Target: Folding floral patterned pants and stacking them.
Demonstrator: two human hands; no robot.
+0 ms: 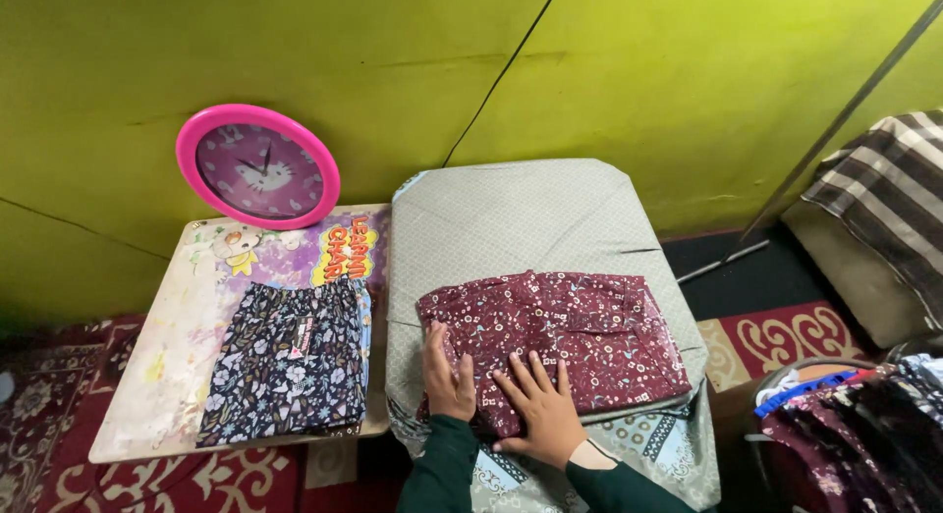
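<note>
In the head view, both hands lay flat, fingers spread and gripping nothing, on the near left part of a folded maroon cloth garment with a small pale flower print [560, 341]. The left hand [447, 378] pressed its near left edge; the right hand [538, 407] lay just beside it, palm down. The garment rested on a grey-green patterned cloth-covered board [511, 214], toward its near side.

To the left, on a low table with a colourful cartoon picture top [187, 326], lay a folded dark floral garment [290, 361], and a round pink-rimmed wall clock [258, 166] leaned against the yellow-green wall [629, 71]. A basket of mixed clothes [855, 430] stood at the near right.

The maroon garment's near right edge lay close to the board's edge; a sideways push from the pressing palms could have dragged the fold askew or slid it off that side.
</note>
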